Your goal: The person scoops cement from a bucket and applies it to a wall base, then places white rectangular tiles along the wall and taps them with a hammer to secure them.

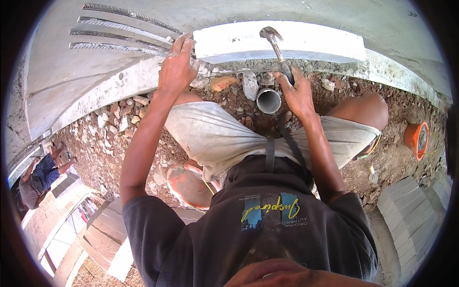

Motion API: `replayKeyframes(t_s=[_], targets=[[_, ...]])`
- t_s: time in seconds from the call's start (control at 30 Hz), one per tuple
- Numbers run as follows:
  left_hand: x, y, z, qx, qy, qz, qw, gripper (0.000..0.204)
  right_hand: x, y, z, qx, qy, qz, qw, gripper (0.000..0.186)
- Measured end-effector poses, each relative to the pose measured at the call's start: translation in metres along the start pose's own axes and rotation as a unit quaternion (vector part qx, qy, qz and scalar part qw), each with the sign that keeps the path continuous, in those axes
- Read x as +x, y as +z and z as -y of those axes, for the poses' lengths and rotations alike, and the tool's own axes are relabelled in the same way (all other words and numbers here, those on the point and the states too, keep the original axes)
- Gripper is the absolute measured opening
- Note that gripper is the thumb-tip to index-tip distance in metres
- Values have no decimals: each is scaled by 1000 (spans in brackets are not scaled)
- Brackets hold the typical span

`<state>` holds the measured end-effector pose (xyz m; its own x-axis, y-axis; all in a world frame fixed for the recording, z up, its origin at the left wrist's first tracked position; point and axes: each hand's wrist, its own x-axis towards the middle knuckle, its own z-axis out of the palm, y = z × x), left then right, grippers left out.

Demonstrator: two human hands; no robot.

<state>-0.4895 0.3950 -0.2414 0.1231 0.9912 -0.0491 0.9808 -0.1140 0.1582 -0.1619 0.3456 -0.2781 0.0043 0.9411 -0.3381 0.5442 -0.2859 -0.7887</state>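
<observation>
A long white block [229, 43] lies along the foot of the wall in front of me. My left hand [178, 67] is at the block's left end, fingers stretched out and gripping nothing. In my right hand [297, 93] is a hammer [276, 48], held by its dark handle. Its metal head appears over the block's top face; whether it touches I cannot tell. Just below the block, a grey pipe [268, 101] opens upward from the soil, beside a pale stone [249, 85] and an orange-brown stone [223, 84].
Ribbed steel bars [119, 36] stick out left of the block. An orange bucket [417, 141] stands at right, and a mortar-smeared orange container [189, 184] sits by my left leg. Grey blocks [406, 215] are stacked at lower right. Another person [40, 179] is at far left.
</observation>
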Motion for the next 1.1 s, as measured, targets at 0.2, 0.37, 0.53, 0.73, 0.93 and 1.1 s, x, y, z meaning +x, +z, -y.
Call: replayKeyframes(t_s=[0.2, 0.37, 0.53, 0.73, 0.93, 1.1], targets=[[12, -6, -5, -37, 62, 74, 995, 61, -15, -12, 27, 54, -75, -4, 996, 38], [23, 30, -2, 8, 84, 42, 996, 66, -15, -16, 42, 75, -52, 53, 994, 52], [30, 52, 1, 31, 105, -23, 994, 61, -8, -3, 22, 0, -12, 15, 1000, 50], [27, 57, 4, -4, 98, -21, 995, 61, -21, -27, -10, -70, -46, 83, 993, 36], [30, 63, 5, 14, 99, -24, 995, 61, 14, -16, -43, -361, -89, 186, 910, 36], [31, 64, 6, 13, 68, -6, 998, 65, 57, 0, -58, -380, -89, 134, 911, 34]])
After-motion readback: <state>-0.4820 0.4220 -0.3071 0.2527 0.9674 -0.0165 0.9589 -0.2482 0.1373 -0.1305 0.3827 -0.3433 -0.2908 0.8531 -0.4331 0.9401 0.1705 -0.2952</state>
